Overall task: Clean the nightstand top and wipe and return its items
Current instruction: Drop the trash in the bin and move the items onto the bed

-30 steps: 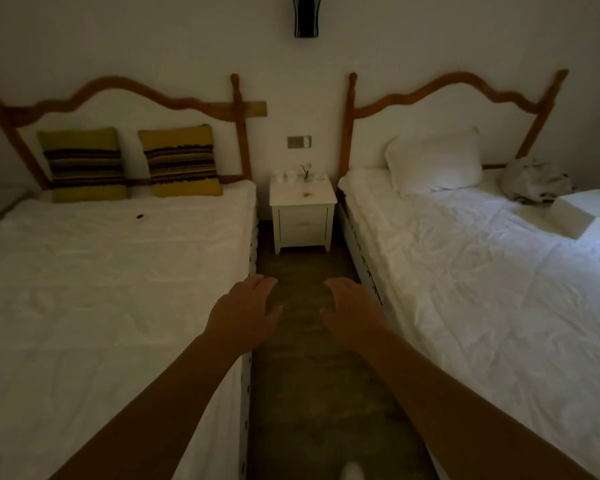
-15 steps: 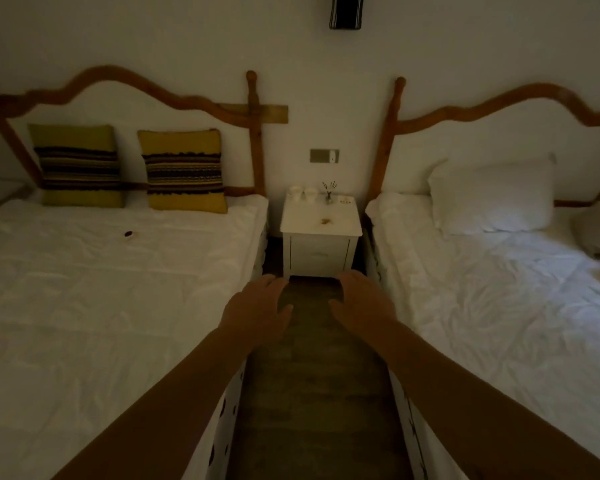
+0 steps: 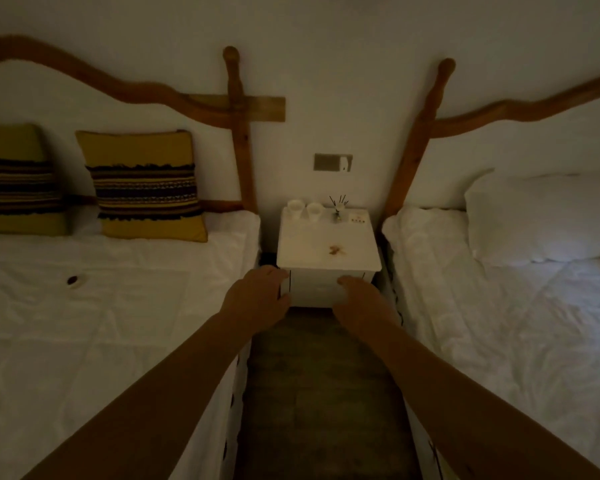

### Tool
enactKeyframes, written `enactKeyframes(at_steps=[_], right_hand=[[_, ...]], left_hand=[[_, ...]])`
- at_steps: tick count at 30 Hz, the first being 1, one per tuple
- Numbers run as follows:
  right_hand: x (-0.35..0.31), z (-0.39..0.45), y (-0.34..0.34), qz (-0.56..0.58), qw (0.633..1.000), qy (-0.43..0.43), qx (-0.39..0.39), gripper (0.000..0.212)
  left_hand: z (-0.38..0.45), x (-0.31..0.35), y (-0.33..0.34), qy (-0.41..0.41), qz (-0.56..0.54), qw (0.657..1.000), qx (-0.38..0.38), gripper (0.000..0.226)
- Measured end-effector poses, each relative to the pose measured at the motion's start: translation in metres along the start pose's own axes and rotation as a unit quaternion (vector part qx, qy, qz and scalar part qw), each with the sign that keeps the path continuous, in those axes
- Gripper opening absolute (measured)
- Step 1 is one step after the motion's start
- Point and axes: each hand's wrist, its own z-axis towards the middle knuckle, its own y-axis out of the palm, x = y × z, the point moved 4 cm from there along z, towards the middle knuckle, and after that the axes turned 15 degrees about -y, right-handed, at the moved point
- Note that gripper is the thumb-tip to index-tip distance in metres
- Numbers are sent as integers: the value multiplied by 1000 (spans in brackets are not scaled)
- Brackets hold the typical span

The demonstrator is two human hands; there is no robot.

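The nightstand [image 3: 328, 244] stands at frame centre between two beds, holding two cups [image 3: 305, 208], a small vase [image 3: 338, 211], a card [image 3: 357, 217] at its back edge and brown crumbs [image 3: 335, 250] mid-top. Left hand [image 3: 257, 294] and right hand [image 3: 359, 299] reach toward its front, each grip loosely spread, holding nothing.

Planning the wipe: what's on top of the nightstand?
On the nightstand: two white cups, a small reed-stick vase, a small white box, all at the back, and brownish debris mid-top. Nothing is covered.
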Motion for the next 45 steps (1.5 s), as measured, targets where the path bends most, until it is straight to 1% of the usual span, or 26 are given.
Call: enactKeyframes(at_steps=[2, 4, 5, 6, 8, 9, 11, 14, 18, 20, 21, 22, 23, 27, 29, 32, 34, 36, 39, 42, 45], right_hand=[[15, 49, -2, 21, 1000, 2, -4, 52], [32, 105, -1, 16, 1000, -16, -4, 48], [42, 133, 1, 19, 1000, -10, -1, 48], [65, 185, 6, 20, 1000, -8, -1, 49], [81, 230, 13, 23, 1000, -13, 1, 50], [98, 261, 19, 27, 999, -17, 5, 50], [130, 326, 35, 24, 999, -23, -14, 52], [170, 417, 61, 13, 998, -19, -59, 57], [212, 505, 91, 17, 997, -11, -73, 63], [229, 546, 111, 12, 997, -6, -73, 64], [240, 568, 125, 10, 998, -7, -66, 65], [251, 594, 146, 0, 998, -11, -65, 67], [257, 610, 153, -12, 998, -24, -54, 71], [282, 673, 199, -58, 997, -42, -41, 82], [294, 700, 217, -75, 995, -37, -58, 88], [310, 725, 242, -93, 989, 5, -117, 101], [318, 732, 250, -75, 987, 36, -140, 102], [321, 739, 253, -62, 988, 37, -134, 98], [321, 742, 251, -69, 990, 14, -122, 93], [315, 738, 245, -71, 991, 4, -110, 92], [293, 732, 235, -90, 991, -39, -95, 93]], left_hand=[[50, 7, -4, -3, 3, 1000, -9, 51], [105, 13, -1, -4, 6, 1000, -19, 50], [131, 16, 5, -5, 4, 1000, -20, 50], [181, 22, 16, -10, 2, 1000, -19, 49], [221, 26, 27, -17, 2, 1000, -25, 48], [250, 31, 37, -21, -4, 999, -27, 49], [313, 36, 58, -39, -14, 998, -37, 49], [405, 32, 88, -66, -35, 995, -60, 49], [504, 17, 125, -88, -33, 993, -68, 52], [554, 9, 146, -94, -27, 992, -78, 56], [581, 5, 159, -96, -25, 993, -71, 58], [612, -2, 177, -87, -6, 994, -59, 60], [632, -2, 186, -68, 12, 997, -38, 62], [716, -11, 240, -21, 90, 996, -20, 73], [752, -14, 261, 3, 133, 991, -22, 81], [785, -20, 291, 6, 174, 984, -46, 95], [794, -25, 303, 11, 195, 979, -64, 94], [799, -29, 306, 19, 184, 980, -70, 87], [801, -28, 303, 20, 175, 983, -61, 78], [792, -29, 294, -18, 125, 988, -85, 78], [770, -42, 277, -53, 74, 993, -78, 81]])
